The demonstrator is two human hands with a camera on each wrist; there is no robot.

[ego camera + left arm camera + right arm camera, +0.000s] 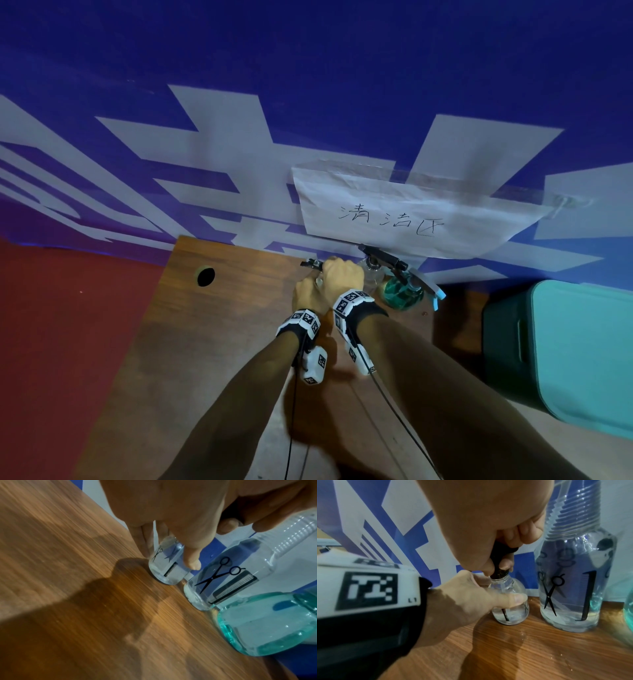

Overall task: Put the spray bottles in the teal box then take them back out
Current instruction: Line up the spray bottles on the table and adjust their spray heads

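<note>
A small clear spray bottle (510, 609) stands on the wooden table (222, 342) near its far edge. My left hand (467, 599) grips its body, thumb across the front. My right hand (488, 520) grips its black spray head (500, 561) from above. In the head view both hands, left (308, 291) and right (342, 275), cover most of that bottle. A taller clear bottle (570, 588) printed with scissors and a comb stands just to its right. Beside that stands a teal bottle (400, 293). The teal box (575, 349) sits at the right.
A blue and white banner with a taped paper sign (404, 212) rises right behind the bottles. The table has a round cable hole (205, 277) at the far left. Water drops (522, 634) lie on the wood in front of the bottles. Red floor lies left of the table.
</note>
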